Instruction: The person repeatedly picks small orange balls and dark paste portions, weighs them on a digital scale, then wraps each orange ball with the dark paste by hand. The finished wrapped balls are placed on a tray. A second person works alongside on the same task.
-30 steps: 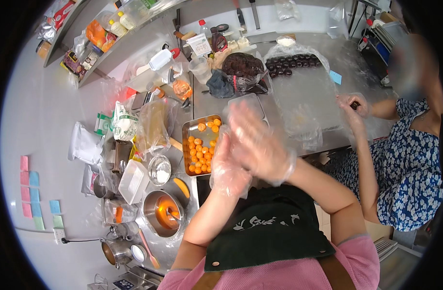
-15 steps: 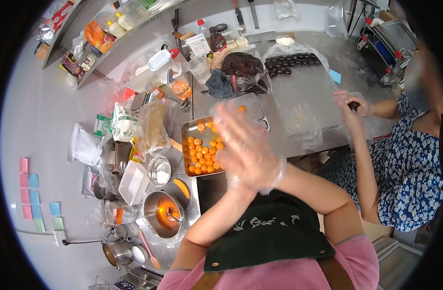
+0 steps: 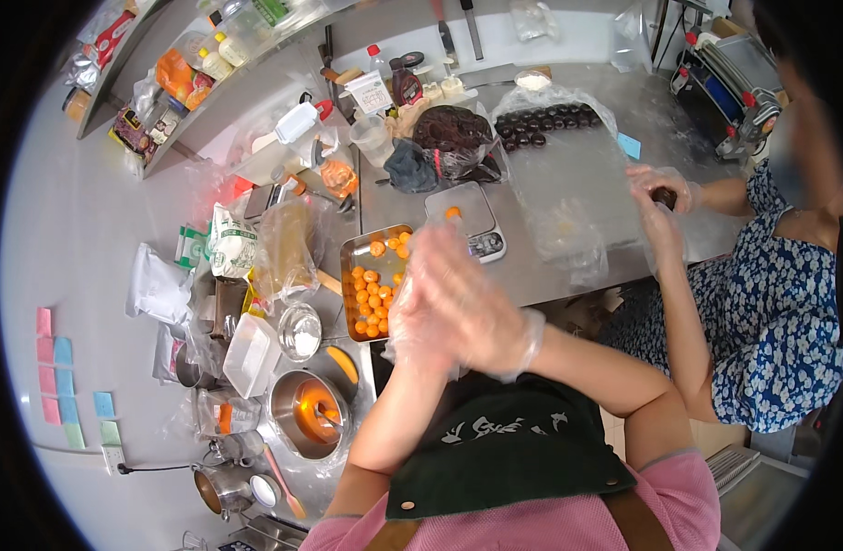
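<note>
My left hand (image 3: 410,323) and my right hand (image 3: 484,323), both in clear plastic gloves, press palm to palm in front of my chest, fingers long and pointing away from me. Whatever lies between the palms, if anything, is hidden. Just beyond and left of them is a metal tray (image 3: 346,275) with many orange balls (image 3: 373,288), partly covered by my hands. Behind the fingertips a digital scale (image 3: 476,204) carries one orange ball (image 3: 453,213).
At right a co-worker's gloved hands (image 3: 662,197) hold a dark ball (image 3: 664,196). Several dark balls (image 3: 543,119) line a plastic-covered tray (image 3: 568,184). On my left stand a metal bowl (image 3: 279,413) with orange mixture, a bowl of white powder (image 3: 300,332) and a white plastic tub (image 3: 252,356).
My pressed hands have shifted left and toward me, the palms sliding against each other. More of the scale now shows, and less of the orange balls' right side.
</note>
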Tool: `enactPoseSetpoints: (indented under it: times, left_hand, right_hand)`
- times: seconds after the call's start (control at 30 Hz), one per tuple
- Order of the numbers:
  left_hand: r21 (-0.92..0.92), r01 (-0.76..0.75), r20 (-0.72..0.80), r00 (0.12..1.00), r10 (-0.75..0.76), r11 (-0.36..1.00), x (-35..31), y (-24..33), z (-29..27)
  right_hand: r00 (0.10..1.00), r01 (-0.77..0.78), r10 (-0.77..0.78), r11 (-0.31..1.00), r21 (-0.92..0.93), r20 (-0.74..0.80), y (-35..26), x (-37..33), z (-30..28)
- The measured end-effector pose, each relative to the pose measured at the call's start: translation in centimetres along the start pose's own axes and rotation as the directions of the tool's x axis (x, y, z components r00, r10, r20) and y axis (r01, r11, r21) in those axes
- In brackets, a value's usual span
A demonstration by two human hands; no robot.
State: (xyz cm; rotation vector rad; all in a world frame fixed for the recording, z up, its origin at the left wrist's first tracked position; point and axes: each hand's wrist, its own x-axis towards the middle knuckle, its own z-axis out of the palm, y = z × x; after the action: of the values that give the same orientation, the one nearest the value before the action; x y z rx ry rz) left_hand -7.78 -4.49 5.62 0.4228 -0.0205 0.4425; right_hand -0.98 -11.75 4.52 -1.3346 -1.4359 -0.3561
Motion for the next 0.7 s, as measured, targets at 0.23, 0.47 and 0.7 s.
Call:
enactPoseSetpoints:
  times: [0.23,0.47,0.7]
  left_hand:
    - [0.09,0.191,0.005,0.981,-0.193,0.977,0.1,0.5,-0.7]
    - [0.115,-0.128,-0.096,0.986,0.139,0.985,-1.1,-2.9,-1.9]
    - [0.11,-0.045,0.261,0.965,0.015,0.993,-1.4,-0.7,-1.0]
  right_hand:
    - [0.995,-0.063,0.076,0.982,-0.176,0.072,1.2,1.6,-2.0]
    - [0.972,-0.015,0.052,0.987,-0.16,0.228,-0.8,3.2,-1.2]
    - [0.974,-0.073,0.087,0.995,-0.07,0.212,-4.8,2.3,-0.5]
